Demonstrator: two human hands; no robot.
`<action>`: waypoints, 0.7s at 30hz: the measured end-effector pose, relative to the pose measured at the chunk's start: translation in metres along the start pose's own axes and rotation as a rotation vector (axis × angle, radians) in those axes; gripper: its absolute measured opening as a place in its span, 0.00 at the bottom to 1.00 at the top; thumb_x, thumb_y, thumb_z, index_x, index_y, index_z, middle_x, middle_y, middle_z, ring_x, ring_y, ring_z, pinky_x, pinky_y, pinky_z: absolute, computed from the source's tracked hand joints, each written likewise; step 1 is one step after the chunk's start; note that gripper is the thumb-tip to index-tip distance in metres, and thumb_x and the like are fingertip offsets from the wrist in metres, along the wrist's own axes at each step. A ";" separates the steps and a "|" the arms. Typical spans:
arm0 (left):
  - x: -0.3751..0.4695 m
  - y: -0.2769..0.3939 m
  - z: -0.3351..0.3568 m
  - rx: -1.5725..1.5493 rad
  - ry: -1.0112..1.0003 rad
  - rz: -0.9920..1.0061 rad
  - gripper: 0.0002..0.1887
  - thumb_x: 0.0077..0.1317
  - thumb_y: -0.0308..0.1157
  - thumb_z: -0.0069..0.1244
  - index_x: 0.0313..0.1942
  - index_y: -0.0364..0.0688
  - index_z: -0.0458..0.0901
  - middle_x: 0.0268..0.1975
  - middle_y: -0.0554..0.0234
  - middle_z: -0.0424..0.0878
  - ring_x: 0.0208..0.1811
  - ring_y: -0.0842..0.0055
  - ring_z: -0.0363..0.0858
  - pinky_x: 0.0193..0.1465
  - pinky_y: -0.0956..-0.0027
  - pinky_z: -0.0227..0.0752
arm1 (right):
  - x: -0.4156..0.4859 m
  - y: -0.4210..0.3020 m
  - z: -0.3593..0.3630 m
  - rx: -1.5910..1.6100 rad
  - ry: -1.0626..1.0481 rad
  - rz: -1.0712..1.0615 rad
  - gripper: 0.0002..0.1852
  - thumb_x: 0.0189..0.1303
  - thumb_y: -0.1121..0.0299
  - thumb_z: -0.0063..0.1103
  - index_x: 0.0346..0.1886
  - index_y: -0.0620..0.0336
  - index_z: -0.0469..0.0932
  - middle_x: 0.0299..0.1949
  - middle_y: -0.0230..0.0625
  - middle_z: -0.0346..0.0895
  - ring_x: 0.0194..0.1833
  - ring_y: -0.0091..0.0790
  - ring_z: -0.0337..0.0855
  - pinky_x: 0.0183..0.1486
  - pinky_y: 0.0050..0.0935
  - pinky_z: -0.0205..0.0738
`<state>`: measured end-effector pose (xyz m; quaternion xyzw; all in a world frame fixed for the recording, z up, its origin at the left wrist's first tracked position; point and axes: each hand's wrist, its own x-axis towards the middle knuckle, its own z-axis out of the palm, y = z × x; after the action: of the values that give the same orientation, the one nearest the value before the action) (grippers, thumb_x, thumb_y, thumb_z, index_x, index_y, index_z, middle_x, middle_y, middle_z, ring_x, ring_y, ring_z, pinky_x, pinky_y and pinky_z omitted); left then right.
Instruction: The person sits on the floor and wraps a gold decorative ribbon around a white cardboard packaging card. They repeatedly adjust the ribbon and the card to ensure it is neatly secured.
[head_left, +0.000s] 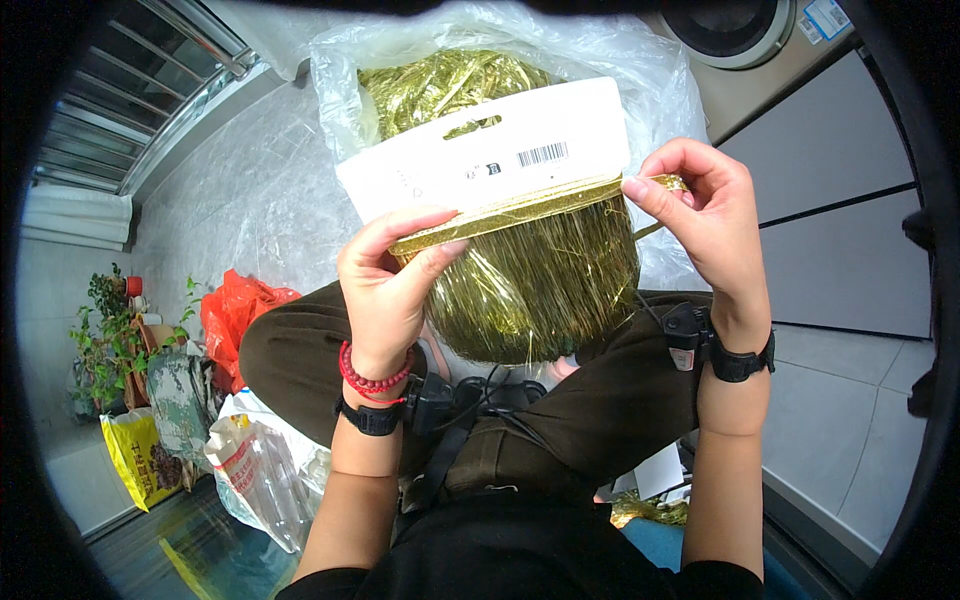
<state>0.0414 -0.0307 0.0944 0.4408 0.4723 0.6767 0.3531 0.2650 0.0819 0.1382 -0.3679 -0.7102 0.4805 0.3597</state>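
Observation:
A bundle of gold tinsel fringe (536, 281) hangs from a gold ribbon band (517, 213) that runs along the lower edge of a white card header (487, 161). My left hand (397, 281) pinches the band's left end between thumb and fingers. At the other end, my right hand (701, 210) grips the band and a short loose tail of the ribbon. The card has a hanging slot and a barcode. Behind it, more gold tinsel (450, 82) lies inside a large clear plastic bag (660, 97) on the floor.
My crossed legs in dark trousers (292, 360) lie beneath the fringe. To the left are a red plastic bag (236, 315), potted plants (105, 337) and a bag with plastic bottles (262, 480). A front-loading washing machine (701, 75) and grey cabinets (825, 135) stand at right.

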 end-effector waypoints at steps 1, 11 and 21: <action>0.000 0.000 0.000 0.002 -0.005 0.010 0.12 0.53 0.16 0.56 0.39 0.32 0.81 0.37 0.60 0.82 0.38 0.80 0.79 0.43 0.78 0.72 | 0.000 0.001 -0.001 0.025 -0.013 0.005 0.06 0.52 0.72 0.65 0.28 0.62 0.77 0.24 0.22 0.73 0.22 0.08 0.61 0.22 0.10 0.53; -0.001 -0.003 -0.005 -0.093 -0.009 -0.016 0.12 0.52 0.16 0.56 0.38 0.32 0.81 0.39 0.59 0.82 0.40 0.79 0.79 0.45 0.77 0.72 | 0.002 0.006 0.003 0.281 -0.110 0.017 0.06 0.54 0.75 0.62 0.28 0.63 0.73 0.33 0.32 0.76 0.34 0.19 0.73 0.39 0.18 0.68; 0.001 -0.016 -0.011 -0.189 -0.019 -0.050 0.12 0.53 0.16 0.55 0.39 0.33 0.80 0.39 0.59 0.81 0.41 0.79 0.78 0.45 0.76 0.72 | -0.003 0.002 0.010 0.269 -0.063 -0.011 0.06 0.54 0.76 0.62 0.28 0.64 0.73 0.35 0.37 0.78 0.33 0.20 0.75 0.38 0.18 0.70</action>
<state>0.0318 -0.0280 0.0775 0.4000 0.4138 0.7049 0.4146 0.2582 0.0761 0.1328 -0.2970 -0.6524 0.5806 0.3860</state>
